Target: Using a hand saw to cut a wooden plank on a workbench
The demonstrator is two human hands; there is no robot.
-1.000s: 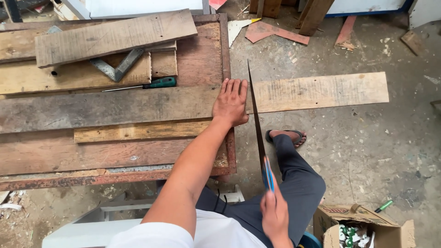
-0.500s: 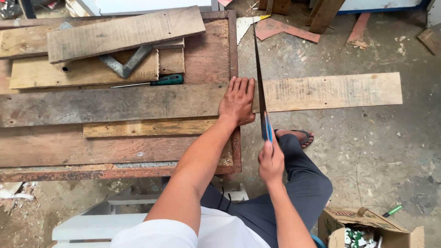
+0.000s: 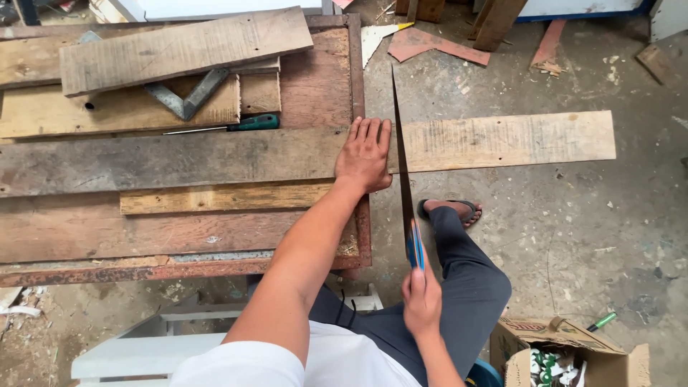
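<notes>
My left hand (image 3: 365, 152) lies flat, palm down, on a long weathered plank (image 3: 502, 142) that sticks out past the right edge of a wooden workbench (image 3: 179, 229). My right hand (image 3: 421, 301) grips the blue handle of a hand saw (image 3: 401, 165). Its thin blade stands on edge and crosses the plank just to the right of my left fingers. My leg in dark trousers and a sandalled foot (image 3: 451, 209) are below the plank.
On the bench lie several boards, a metal try square (image 3: 183, 97) and a green-handled screwdriver (image 3: 236, 125). A cardboard box (image 3: 566, 351) of small items sits at bottom right. Wood scraps litter the concrete floor at the top. A white stool (image 3: 179, 337) is below me.
The saw has gone forward and then drawn back a little, with my right hand moving up from near my lap. My left hand stays pressed on the plank.
</notes>
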